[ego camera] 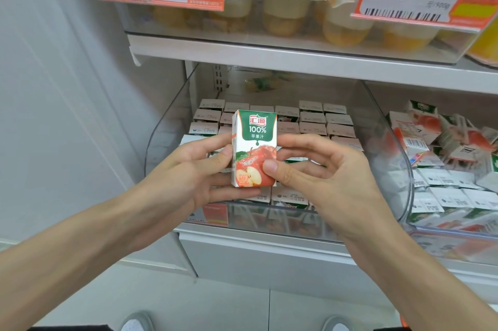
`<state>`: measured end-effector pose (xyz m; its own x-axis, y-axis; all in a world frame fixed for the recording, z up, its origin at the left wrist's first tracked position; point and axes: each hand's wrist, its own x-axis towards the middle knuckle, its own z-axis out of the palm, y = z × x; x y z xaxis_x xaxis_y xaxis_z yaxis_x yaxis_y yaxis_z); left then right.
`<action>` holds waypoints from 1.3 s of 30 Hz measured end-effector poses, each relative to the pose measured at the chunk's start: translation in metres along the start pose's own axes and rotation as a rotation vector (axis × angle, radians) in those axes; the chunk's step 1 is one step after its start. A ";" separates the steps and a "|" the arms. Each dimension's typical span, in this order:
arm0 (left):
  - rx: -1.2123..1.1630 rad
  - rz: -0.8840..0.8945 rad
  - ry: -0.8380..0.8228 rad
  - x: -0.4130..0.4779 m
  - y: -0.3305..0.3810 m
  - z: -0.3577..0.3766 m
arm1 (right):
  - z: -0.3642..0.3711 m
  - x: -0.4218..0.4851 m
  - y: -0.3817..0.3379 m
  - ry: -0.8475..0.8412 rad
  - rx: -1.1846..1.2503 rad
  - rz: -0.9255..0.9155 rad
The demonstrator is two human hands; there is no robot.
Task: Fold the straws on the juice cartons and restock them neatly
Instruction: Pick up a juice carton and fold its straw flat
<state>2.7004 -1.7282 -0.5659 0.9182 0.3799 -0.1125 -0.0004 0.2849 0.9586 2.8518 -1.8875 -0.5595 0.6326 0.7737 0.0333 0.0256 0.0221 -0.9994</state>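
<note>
Red-and-green juice carton (254,147) stood upright above the clear bin (162,131), gripped by left hand (188,170) and right hand (332,178), fingers curled round its sides.

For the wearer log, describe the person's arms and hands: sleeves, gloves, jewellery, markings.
No sleeve shows on the left forearm or the right forearm as far as the frame's edge. The left hand and right hand wear no gloves, rings, watch or bracelet. The visible nails are short and unpainted. No markings show.
</note>
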 end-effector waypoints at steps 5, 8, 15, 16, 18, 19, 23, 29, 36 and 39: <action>0.027 0.001 0.036 -0.002 0.001 0.002 | 0.001 0.000 0.000 -0.019 -0.060 -0.017; 0.022 -0.001 0.045 -0.002 0.002 0.002 | 0.002 0.000 -0.001 -0.030 -0.074 -0.023; -0.002 0.012 0.069 0.000 0.000 0.003 | 0.004 0.002 0.000 -0.061 -0.097 -0.034; 0.003 0.014 0.064 -0.001 0.000 0.002 | 0.004 0.002 0.000 -0.070 -0.086 -0.034; 0.048 0.018 0.042 -0.001 -0.002 0.000 | 0.005 0.002 -0.001 -0.089 -0.081 -0.028; 0.080 0.021 0.024 -0.002 -0.002 -0.001 | 0.006 0.002 -0.001 -0.096 -0.087 -0.025; 0.104 0.023 -0.024 -0.002 -0.004 -0.004 | 0.006 0.001 0.002 -0.073 -0.092 -0.019; 0.018 0.000 -0.058 -0.002 -0.001 -0.004 | 0.004 0.001 0.005 -0.072 -0.052 0.011; 0.024 0.001 0.081 -0.006 0.001 0.002 | 0.007 0.001 0.006 -0.153 -0.028 -0.004; 0.014 -0.006 0.077 -0.007 0.001 0.004 | 0.010 0.001 0.005 -0.161 -0.102 -0.063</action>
<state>2.6952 -1.7339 -0.5636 0.8852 0.4446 -0.1372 0.0108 0.2751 0.9613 2.8448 -1.8809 -0.5645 0.4959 0.8641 0.0862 0.1445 0.0157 -0.9894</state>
